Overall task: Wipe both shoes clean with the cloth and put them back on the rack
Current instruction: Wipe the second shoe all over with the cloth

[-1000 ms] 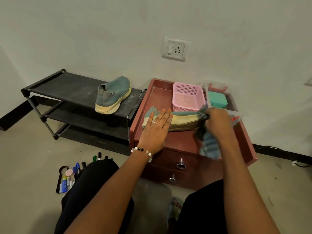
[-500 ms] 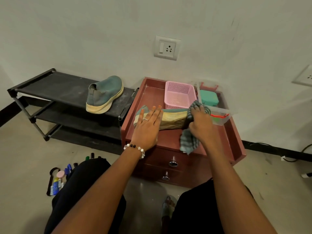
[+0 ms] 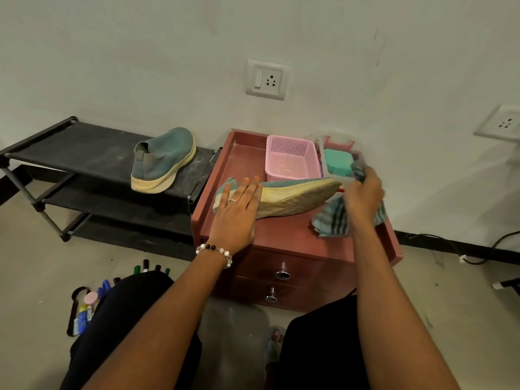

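Two shoes, one cloth, two hands

One shoe is pinned on its side on the desk by the flat, open left hand; one striped cloth is gripped by the closed right hand at its toe. A second shoe is set on the rack. No writing is legible.

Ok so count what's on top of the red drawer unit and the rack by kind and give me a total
Shoes: 2, one on the rack, one on its side on the drawer unit
Cloths: 1, striped cloth in the right hand
Baskets: 1, pink basket
Clear bins: 1, clear bin holding a teal box
Total: 5, or 6 with the box
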The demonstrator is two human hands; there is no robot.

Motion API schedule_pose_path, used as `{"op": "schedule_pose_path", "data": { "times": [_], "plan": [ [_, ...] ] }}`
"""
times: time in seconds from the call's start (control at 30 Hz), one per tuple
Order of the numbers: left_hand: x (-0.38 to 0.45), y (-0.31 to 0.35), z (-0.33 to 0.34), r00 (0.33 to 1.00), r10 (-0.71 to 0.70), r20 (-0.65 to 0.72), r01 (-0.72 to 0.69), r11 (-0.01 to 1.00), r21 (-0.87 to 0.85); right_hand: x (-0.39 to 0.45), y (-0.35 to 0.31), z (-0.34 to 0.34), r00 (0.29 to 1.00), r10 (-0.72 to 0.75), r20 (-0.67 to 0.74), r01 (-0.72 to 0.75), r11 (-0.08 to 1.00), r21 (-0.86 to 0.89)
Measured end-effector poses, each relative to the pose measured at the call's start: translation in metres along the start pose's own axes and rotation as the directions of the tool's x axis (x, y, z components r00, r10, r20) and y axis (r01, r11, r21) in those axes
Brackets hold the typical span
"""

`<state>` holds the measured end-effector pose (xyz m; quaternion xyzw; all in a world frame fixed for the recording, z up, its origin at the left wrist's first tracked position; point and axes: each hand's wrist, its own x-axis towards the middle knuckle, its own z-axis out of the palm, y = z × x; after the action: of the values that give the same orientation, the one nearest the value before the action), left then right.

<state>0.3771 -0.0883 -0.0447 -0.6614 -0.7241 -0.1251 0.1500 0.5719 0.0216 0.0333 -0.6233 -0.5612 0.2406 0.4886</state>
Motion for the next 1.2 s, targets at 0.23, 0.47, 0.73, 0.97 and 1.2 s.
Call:
{"op": "schedule_pose_path", "data": {
  "times": [0.23,0.47,0.73,0.97,1.2],
  "plan": [
    [0.000,0.000,-0.003,0.999,0.005,0.038,-0.004,1.000,-0.026,-0.008,0.012,0.038,0.904,-0.226,0.363,0.386,0.798,-0.463],
    [0.001,0.002,-0.006,0.999,-0.002,0.044,0.003,0.999,-0.039,-0.066,0.007,0.056,0.780,-0.363,0.509,0.600,0.664,-0.446],
    [0.000,0.000,-0.006,0.998,0.013,0.055,-0.009,0.998,-0.069,-0.088,-0.003,0.053,0.729,-0.284,0.623,0.472,0.868,-0.157],
    [-0.013,0.015,-0.004,0.995,0.003,-0.101,-0.019,0.988,-0.156,-0.048,-0.012,0.003,0.974,0.138,0.181,-0.185,0.943,0.277],
    [-0.030,0.016,-0.006,0.991,0.104,-0.084,-0.115,0.984,-0.136,-0.028,-0.007,-0.042,0.932,0.267,-0.243,-0.148,0.896,0.419]
  ]
}}
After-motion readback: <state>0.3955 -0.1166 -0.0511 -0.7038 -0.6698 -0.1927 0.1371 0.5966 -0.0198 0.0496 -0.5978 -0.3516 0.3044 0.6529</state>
